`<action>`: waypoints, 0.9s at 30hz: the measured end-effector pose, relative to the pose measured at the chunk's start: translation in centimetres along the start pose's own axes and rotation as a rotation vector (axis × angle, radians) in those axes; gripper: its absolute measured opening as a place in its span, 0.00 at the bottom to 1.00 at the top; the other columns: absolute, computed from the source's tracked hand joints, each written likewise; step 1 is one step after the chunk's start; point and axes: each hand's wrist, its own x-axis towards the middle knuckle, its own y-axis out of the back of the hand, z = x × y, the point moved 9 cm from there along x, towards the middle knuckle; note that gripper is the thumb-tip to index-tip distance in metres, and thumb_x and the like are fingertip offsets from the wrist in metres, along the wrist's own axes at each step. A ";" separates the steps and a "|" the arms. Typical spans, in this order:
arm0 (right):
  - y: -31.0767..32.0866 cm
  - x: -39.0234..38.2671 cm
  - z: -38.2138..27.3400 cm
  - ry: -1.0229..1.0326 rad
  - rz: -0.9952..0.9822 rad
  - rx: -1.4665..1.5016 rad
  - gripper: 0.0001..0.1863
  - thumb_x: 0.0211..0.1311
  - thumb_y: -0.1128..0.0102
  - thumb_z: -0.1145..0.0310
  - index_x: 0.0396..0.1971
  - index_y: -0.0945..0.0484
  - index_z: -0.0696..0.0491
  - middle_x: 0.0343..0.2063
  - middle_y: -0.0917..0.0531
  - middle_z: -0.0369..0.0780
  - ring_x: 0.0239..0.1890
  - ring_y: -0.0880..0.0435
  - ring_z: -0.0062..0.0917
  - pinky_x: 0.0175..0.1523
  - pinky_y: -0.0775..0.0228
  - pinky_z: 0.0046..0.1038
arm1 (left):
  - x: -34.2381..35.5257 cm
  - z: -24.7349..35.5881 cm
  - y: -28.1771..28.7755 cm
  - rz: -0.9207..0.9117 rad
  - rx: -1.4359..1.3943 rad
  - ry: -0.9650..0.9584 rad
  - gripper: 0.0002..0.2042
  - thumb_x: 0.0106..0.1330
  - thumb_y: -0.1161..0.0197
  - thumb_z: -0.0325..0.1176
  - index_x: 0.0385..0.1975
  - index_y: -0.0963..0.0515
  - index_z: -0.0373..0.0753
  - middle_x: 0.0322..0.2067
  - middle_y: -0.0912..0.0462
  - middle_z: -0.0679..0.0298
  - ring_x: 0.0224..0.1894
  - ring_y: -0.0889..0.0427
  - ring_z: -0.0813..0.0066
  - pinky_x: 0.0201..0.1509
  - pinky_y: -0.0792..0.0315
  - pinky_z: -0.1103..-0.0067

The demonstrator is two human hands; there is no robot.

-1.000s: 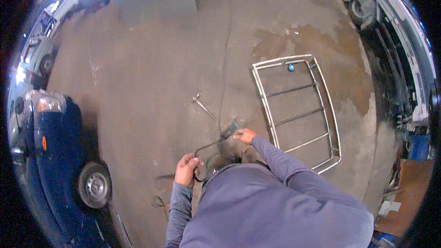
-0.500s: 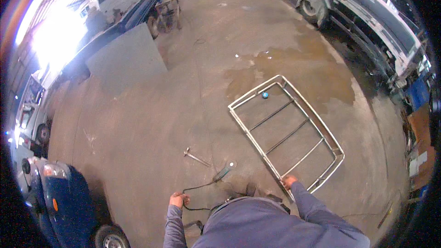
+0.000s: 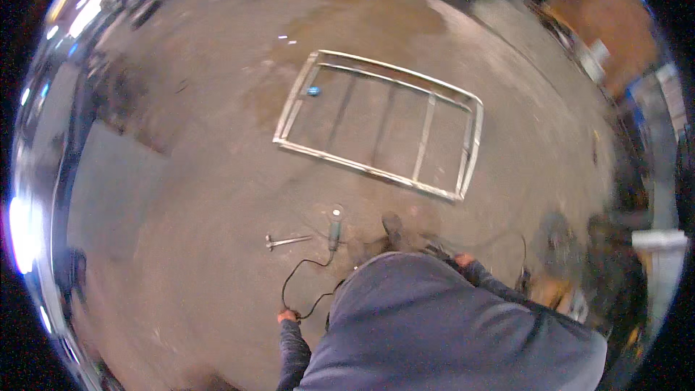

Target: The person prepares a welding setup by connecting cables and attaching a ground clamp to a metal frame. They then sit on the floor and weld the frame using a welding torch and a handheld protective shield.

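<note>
Low on the left, my left hand [image 3: 288, 316] is closed round a black power cord [image 3: 284, 291]. That cord runs up to an angle grinder [image 3: 334, 233] lying on the concrete. Beside the grinder, to its left, lies a hammer [image 3: 288, 241] with a metal handle. My right hand [image 3: 463, 260] hangs by my right side, small and smeared by motion, so its fingers cannot be made out. Ahead of me a rectangular welded metal rack frame [image 3: 368, 169] with crossbars rests on the floor, apart from both hands. A small blue object [image 3: 313, 91] shows inside its left end.
Behind the frame a wet brown patch [image 3: 347, 18] stains the concrete. A flat grey sheet [image 3: 116, 185] is at the left. Brown board [image 3: 604, 18] and blurred clutter line the right side. A dark cable [image 3: 523, 246] trails on the floor to my right.
My view has swung to the right and my body has turned. My right hand has left the metal frame's near corner and is now at my side. My left hand still has the cord.
</note>
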 end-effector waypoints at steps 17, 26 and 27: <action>-10.4 -7.8 -3.9 -0.569 0.298 1.220 0.11 0.58 0.47 0.60 0.32 0.21 0.50 0.21 0.20 0.37 0.20 0.22 0.26 0.21 0.31 0.34 | 8.6 24.5 12.8 -0.119 -0.429 -0.225 0.17 0.60 0.42 0.40 0.48 0.26 0.44 0.41 0.20 0.56 0.37 0.21 0.57 0.38 0.26 0.62; -13.8 -9.1 -3.5 -0.525 0.439 0.574 0.15 0.55 0.49 0.65 0.41 0.22 0.54 0.31 0.17 0.47 0.30 0.18 0.39 0.37 0.24 0.41 | 6.9 41.8 10.1 -0.310 -0.378 -0.275 0.18 0.61 0.44 0.42 0.50 0.27 0.43 0.41 0.20 0.55 0.38 0.21 0.57 0.40 0.25 0.62; -13.6 -9.4 -3.1 -0.523 0.472 0.564 0.14 0.56 0.48 0.65 0.40 0.22 0.54 0.30 0.18 0.46 0.30 0.18 0.38 0.36 0.25 0.40 | 7.4 43.1 8.9 -0.328 -0.295 -0.286 0.18 0.62 0.44 0.42 0.50 0.27 0.43 0.41 0.20 0.55 0.38 0.21 0.57 0.40 0.25 0.62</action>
